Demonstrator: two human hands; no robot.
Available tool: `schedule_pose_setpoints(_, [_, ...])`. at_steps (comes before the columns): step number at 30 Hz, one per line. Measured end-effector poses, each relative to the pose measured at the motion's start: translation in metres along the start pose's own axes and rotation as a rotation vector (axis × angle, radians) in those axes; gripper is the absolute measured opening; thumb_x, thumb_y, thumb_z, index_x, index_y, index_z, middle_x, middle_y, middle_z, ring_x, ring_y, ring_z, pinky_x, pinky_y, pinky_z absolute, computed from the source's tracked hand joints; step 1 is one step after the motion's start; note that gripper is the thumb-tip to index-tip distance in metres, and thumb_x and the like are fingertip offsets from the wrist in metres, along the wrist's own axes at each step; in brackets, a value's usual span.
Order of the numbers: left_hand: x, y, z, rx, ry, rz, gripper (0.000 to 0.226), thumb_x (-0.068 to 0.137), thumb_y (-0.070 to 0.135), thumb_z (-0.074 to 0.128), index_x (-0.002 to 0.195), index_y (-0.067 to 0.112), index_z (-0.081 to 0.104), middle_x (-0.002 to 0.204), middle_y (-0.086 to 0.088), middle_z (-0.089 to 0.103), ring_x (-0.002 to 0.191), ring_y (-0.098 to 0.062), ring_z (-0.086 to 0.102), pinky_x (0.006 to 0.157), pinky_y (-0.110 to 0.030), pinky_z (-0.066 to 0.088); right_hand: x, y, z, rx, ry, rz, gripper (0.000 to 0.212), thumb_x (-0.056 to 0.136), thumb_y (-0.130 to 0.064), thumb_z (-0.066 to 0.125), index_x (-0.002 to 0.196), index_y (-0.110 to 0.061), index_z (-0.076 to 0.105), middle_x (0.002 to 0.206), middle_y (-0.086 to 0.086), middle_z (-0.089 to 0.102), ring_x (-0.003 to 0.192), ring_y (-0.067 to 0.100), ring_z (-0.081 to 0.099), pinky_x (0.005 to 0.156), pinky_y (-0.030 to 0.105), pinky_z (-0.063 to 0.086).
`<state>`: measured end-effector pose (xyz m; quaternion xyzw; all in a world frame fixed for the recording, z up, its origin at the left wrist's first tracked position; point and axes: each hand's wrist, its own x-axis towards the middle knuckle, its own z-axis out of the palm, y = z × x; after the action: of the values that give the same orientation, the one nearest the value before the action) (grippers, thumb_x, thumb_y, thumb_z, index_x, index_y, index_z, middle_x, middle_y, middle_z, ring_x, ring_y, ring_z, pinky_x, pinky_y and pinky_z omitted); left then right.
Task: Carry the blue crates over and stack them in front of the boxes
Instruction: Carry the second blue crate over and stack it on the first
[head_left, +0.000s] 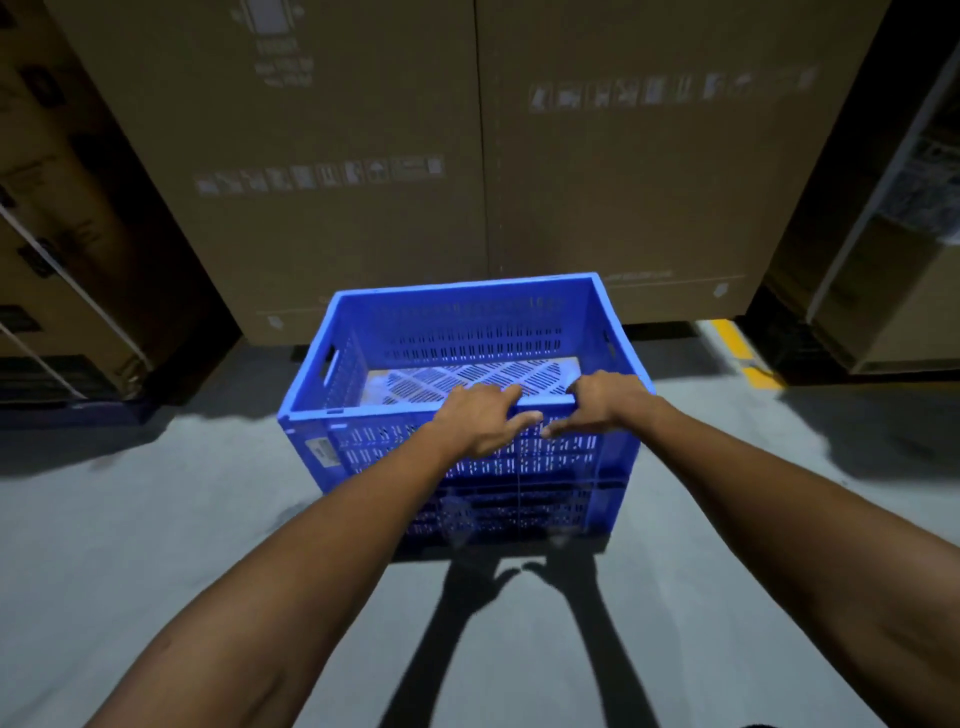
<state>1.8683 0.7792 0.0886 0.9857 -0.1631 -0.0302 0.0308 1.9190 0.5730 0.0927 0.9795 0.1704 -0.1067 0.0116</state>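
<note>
A blue slotted crate (457, 332) sits on top of a second blue crate (519, 512), the two stacked on the grey floor in front of tall cardboard boxes (363, 156). The upper crate is empty, with a pale perforated bottom. My left hand (485, 418) grips its near rim, fingers hooked inside and thumb on the outer wall. My right hand (597, 402) holds the same rim just to the right. The two hands almost touch at the thumbs.
More cardboard boxes with straps stand at the left (62, 270) and at the right (893, 291). A yellow floor marking (743, 348) runs beside the right boxes. Grey concrete floor (156, 519) stretches toward me, crossed by my arms' shadows.
</note>
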Motion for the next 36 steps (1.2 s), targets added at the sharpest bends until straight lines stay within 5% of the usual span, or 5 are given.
schedule_pose_setpoints(12, [-0.005,-0.069,0.019,0.137,0.308,-0.231,0.087,0.089,0.07,-0.002,0.112,0.019,0.063,0.109,-0.014,0.068,0.106,-0.034,0.056,0.09,-0.049,0.041,0.018,-0.045,0.02,-0.069,0.288,0.006,0.091,0.055,-0.104,0.015,0.063,-0.022,0.055,0.058,-0.004,0.054,0.055,0.016,0.047,0.057,0.034,0.04])
schedule_pose_setpoints(17, [-0.01,-0.063,0.023,0.125,0.262,-0.277,0.079,0.091,0.066,-0.002,0.136,0.022,0.046,0.138,-0.015,0.049,0.125,-0.035,0.044,0.098,-0.056,0.036,0.01,-0.051,0.021,-0.068,0.247,-0.028,0.087,0.07,-0.093,0.025,0.113,-0.027,0.062,0.096,0.001,0.069,0.092,0.024,0.061,0.076,0.043,0.048])
schedule_pose_setpoints(22, [-0.033,-0.061,0.0,-0.057,0.051,-0.191,0.076,0.091,0.07,0.007,0.153,0.028,-0.002,0.161,-0.011,-0.012,0.148,-0.034,-0.009,0.115,-0.063,-0.001,-0.015,-0.08,0.008,-0.017,0.046,0.025,0.07,0.091,-0.067,0.039,0.148,-0.028,0.027,0.154,0.008,0.032,0.139,0.034,0.028,0.107,0.06,0.027])
schedule_pose_setpoints(25, [-0.057,-0.065,-0.057,-0.109,0.042,-0.126,0.078,0.09,0.072,0.011,0.153,0.03,-0.007,0.161,-0.007,-0.017,0.147,-0.029,-0.016,0.116,-0.058,-0.004,-0.038,-0.093,-0.035,0.09,-0.073,0.022,0.084,0.092,-0.066,0.04,0.154,-0.03,-0.002,0.163,0.006,-0.001,0.148,0.032,0.0,0.114,0.059,0.015])
schedule_pose_setpoints(36, [-0.151,-0.064,-0.381,-0.08,0.118,-0.135,0.071,0.095,0.062,0.025,0.154,0.025,0.009,0.163,-0.01,-0.005,0.149,-0.029,-0.005,0.118,-0.052,0.007,-0.163,-0.139,-0.335,0.14,0.084,-0.056,0.09,0.089,-0.055,0.058,0.154,-0.025,0.004,0.159,0.015,0.017,0.141,0.035,0.024,0.104,0.053,0.04])
